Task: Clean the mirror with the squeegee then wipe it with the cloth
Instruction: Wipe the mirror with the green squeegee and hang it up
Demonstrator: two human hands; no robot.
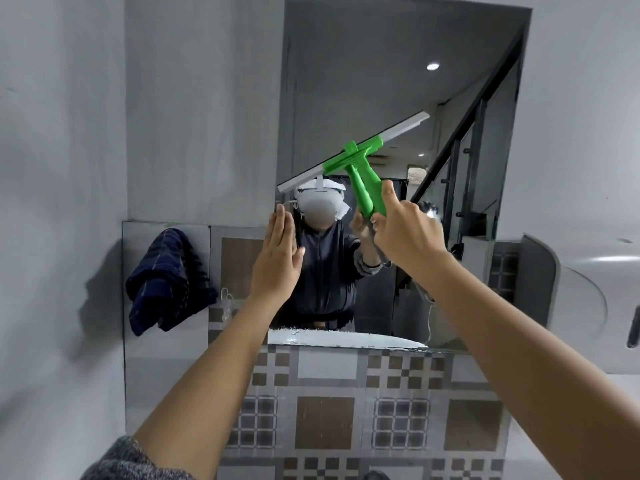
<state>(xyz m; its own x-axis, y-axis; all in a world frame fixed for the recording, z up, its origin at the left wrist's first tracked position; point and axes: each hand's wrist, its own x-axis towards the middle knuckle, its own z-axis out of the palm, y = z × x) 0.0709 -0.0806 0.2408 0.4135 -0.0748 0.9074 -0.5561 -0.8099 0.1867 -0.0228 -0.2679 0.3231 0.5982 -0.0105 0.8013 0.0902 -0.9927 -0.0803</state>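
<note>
Spanning the mirror [381,81] at a slant, squeegee [356,154] blocking mid-glass. Lying open above the blade, upper glass. Standing flat at the left edge, left hand [277,258]. Hanging clear on the left wall, dark cloth [166,282].

L hand [275,258] raised flat, fingers together, R hand [403,230] in closed grip, both arms extended

Patterned wall tiles [325,424] below, gray wall [62,168] on L.
</note>
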